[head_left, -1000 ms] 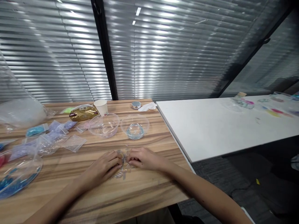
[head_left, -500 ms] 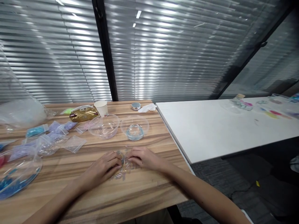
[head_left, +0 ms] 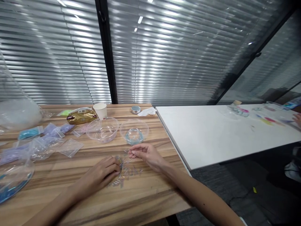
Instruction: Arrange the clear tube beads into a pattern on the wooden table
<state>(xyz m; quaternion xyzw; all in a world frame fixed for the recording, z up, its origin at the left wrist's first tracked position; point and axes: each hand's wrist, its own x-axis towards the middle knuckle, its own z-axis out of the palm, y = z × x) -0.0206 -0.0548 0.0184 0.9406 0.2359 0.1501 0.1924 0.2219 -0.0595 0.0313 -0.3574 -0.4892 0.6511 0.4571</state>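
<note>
A loose patch of small, shiny, clear tube-like pieces (head_left: 128, 172) lies on the wooden table. At its left edge rests my left hand (head_left: 107, 171), fingers curled down against the pieces; whatever is under the fingertips is hidden. My right hand (head_left: 147, 154) is above the back right of the patch, thumb and fingers pinched together; anything between them is too small to make out. Just behind it stands a clear bowl (head_left: 134, 133) with pale blue pieces. Left of that is another clear bowl (head_left: 102, 131) with pinkish contents.
Behind the bowls are a paper cup (head_left: 100, 110), a gold packet (head_left: 81, 116), a round tin (head_left: 135, 109) and a tissue (head_left: 147, 111). Small bags (head_left: 50, 135) and a blue-filled bowl (head_left: 14, 180) lie left. A white table (head_left: 199, 135) adjoins; another person's hand (head_left: 297, 119) shows far right.
My right hand has lifted and moved slightly back from the pieces, uncovering more of them. My left hand stays at the patch. The view has shifted slightly, and another person's hand now shows far right.
</note>
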